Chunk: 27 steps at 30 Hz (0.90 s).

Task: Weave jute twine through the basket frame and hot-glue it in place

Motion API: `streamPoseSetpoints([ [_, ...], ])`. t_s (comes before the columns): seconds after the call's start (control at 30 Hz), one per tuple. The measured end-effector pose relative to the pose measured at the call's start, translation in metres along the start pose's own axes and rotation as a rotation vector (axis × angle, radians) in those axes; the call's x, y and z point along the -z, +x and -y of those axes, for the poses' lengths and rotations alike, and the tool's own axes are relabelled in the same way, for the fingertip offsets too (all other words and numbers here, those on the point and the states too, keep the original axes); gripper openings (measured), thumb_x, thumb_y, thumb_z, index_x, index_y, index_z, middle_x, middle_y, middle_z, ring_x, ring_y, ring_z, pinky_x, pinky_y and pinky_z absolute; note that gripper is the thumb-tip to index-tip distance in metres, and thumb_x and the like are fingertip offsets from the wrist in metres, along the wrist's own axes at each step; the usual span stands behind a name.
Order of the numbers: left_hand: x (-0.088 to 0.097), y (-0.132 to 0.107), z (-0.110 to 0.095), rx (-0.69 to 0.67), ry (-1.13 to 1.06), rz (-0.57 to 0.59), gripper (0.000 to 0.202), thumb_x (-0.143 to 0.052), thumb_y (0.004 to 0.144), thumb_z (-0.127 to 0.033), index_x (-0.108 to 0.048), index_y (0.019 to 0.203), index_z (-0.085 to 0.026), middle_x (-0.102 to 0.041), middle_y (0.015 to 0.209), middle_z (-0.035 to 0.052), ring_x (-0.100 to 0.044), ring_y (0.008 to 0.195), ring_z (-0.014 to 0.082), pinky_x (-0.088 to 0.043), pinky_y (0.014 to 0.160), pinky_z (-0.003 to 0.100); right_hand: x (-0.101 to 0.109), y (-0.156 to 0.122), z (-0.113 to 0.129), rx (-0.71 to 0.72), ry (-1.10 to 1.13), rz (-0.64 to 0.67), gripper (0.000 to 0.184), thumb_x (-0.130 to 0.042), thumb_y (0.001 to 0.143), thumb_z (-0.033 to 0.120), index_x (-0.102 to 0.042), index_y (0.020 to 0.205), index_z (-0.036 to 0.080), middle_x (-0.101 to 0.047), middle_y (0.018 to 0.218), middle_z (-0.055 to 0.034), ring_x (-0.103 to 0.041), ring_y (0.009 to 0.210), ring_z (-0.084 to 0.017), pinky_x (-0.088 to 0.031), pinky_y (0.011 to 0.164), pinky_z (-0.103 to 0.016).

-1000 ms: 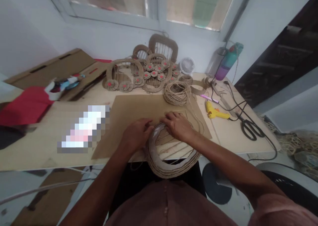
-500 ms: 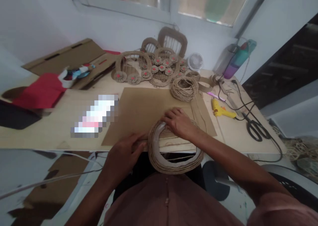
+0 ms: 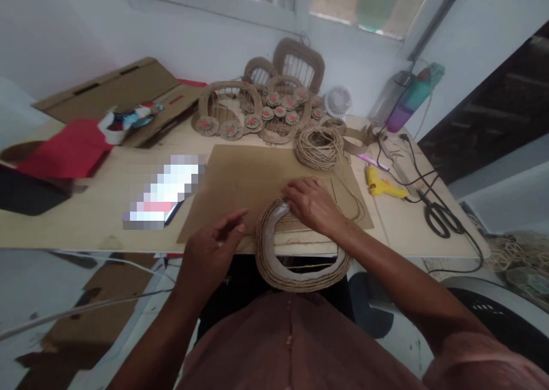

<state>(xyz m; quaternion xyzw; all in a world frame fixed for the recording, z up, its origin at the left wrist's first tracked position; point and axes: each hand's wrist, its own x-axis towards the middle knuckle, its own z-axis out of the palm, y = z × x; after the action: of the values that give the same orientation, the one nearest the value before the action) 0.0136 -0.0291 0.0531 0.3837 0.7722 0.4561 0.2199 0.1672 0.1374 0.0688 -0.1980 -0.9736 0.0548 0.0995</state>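
A twine-wrapped oval frame (image 3: pixel 274 270) lies at the table's near edge, half over it, partly on a brown cardboard sheet (image 3: pixel 244 178). My right hand (image 3: pixel 311 204) presses on the frame's far rim. My left hand (image 3: pixel 212 250) hovers just left of the frame with its fingers pinched together; whether it holds a thin strand of twine I cannot tell. A ball of jute twine (image 3: pixel 319 147) sits beyond the right hand, with a strand trailing toward the frame.
Finished twine frames with red-centred flowers (image 3: pixel 266 112) stand at the back. A yellow glue gun (image 3: pixel 381 187), black scissors (image 3: pixel 440 218), cables, a small fan (image 3: pixel 338 101) and a bottle (image 3: pixel 409 101) lie to the right. Red paper (image 3: pixel 64 150) and cardboard are at the left.
My left hand left the frame's far rim, drew back to the table edge, then rose slightly with fingers pinched. My right hand stayed on the rim. The view shifted.
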Motion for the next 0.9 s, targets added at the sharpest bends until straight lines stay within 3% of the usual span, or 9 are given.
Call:
streamPoseSetpoints([
  [0.13, -0.008, 0.007, -0.020, 0.019, -0.219, -0.093, 0.041, -0.059, 0.078, -0.043, -0.069, 0.111, -0.021, -0.074, 0.088, 0.0034, -0.068, 0.083, 0.0181, -0.055, 0.083, 0.033, 0.011, -0.013, 0.031, -0.055, 0.557, -0.102, 0.030, -0.041, 0.100, 0.030, -0.064, 0.113, 0.016, -0.068, 0.105, -0.0091, -0.059, 0.099, -0.019, -0.042, 0.086, -0.032],
  [0.2, -0.014, 0.010, -0.030, -0.015, -0.263, -0.122, 0.039, -0.058, 0.079, -0.041, -0.069, 0.110, -0.021, -0.073, 0.087, 0.0026, -0.067, 0.080, 0.0166, -0.055, 0.081, 0.032, 0.013, -0.019, 0.050, -0.091, 0.773, -0.062, 0.035, -0.037, 0.101, 0.037, -0.065, 0.097, 0.016, -0.066, 0.087, -0.0043, -0.059, 0.082, -0.016, -0.041, 0.072, -0.027],
  [0.3, -0.021, 0.012, -0.041, -0.050, -0.295, -0.117, 0.036, -0.058, 0.080, -0.041, -0.069, 0.108, -0.021, -0.072, 0.085, 0.0017, -0.066, 0.078, 0.0157, -0.055, 0.076, 0.030, 0.012, -0.025, 0.075, -0.141, 0.941, -0.014, 0.043, -0.036, 0.100, 0.045, -0.055, 0.072, 0.017, -0.052, 0.066, 0.0021, -0.048, 0.063, -0.011, -0.034, 0.060, -0.024],
  [0.4, -0.025, 0.010, -0.047, -0.032, -0.308, -0.094, 0.036, -0.060, 0.078, -0.040, -0.069, 0.106, -0.021, -0.071, 0.081, 0.0010, -0.066, 0.075, 0.0157, -0.055, 0.072, 0.029, 0.007, -0.030, 0.094, -0.235, 1.033, 0.007, 0.040, -0.049, 0.092, 0.052, -0.050, 0.070, 0.018, -0.048, 0.064, 0.0047, -0.044, 0.061, -0.009, -0.030, 0.057, -0.023],
  [0.53, -0.024, -0.001, -0.050, 0.025, -0.318, -0.108, 0.034, -0.062, 0.076, -0.039, -0.071, 0.103, -0.022, -0.071, 0.077, 0.0010, -0.065, 0.071, 0.0154, -0.055, 0.067, 0.028, 0.000, -0.039, 0.111, -0.290, 1.094, -0.019, 0.036, -0.057, 0.088, 0.049, -0.047, 0.070, 0.019, -0.045, 0.063, 0.0061, -0.040, 0.057, -0.008, -0.027, 0.053, -0.022],
  [0.63, -0.021, -0.011, -0.051, 0.080, -0.417, -0.128, 0.033, -0.066, 0.074, -0.037, -0.072, 0.102, -0.021, -0.069, 0.073, 0.0001, -0.063, 0.067, 0.0133, -0.053, 0.063, 0.024, -0.007, -0.043, 0.118, -0.228, 1.154, -0.035, 0.039, -0.057, 0.089, 0.050, -0.042, 0.068, 0.020, -0.042, 0.061, 0.0069, -0.038, 0.055, -0.007, -0.027, 0.051, -0.022],
  [0.77, -0.015, -0.025, -0.058, 0.259, -0.549, -0.101, 0.027, -0.068, 0.074, -0.032, -0.072, 0.099, -0.024, -0.067, 0.070, -0.0027, -0.062, 0.067, 0.0091, -0.049, 0.060, 0.016, -0.013, -0.046, 0.119, -0.042, 1.203, -0.072, 0.042, -0.052, 0.093, 0.052, -0.039, 0.067, 0.021, -0.040, 0.063, 0.0065, -0.038, 0.056, -0.008, -0.030, 0.054, -0.022],
  [0.9, -0.010, -0.033, -0.062, 0.301, -0.519, -0.065, 0.030, -0.071, 0.071, -0.038, -0.072, 0.098, -0.025, -0.067, 0.070, -0.0034, -0.061, 0.064, 0.0093, -0.049, 0.054, 0.014, -0.010, -0.052, 0.119, 0.006, 1.215, 0.033, 0.036, -0.051, 0.094, 0.048, -0.041, 0.072, 0.021, -0.042, 0.066, 0.0063, -0.042, 0.058, -0.008, -0.032, 0.053, -0.021],
])
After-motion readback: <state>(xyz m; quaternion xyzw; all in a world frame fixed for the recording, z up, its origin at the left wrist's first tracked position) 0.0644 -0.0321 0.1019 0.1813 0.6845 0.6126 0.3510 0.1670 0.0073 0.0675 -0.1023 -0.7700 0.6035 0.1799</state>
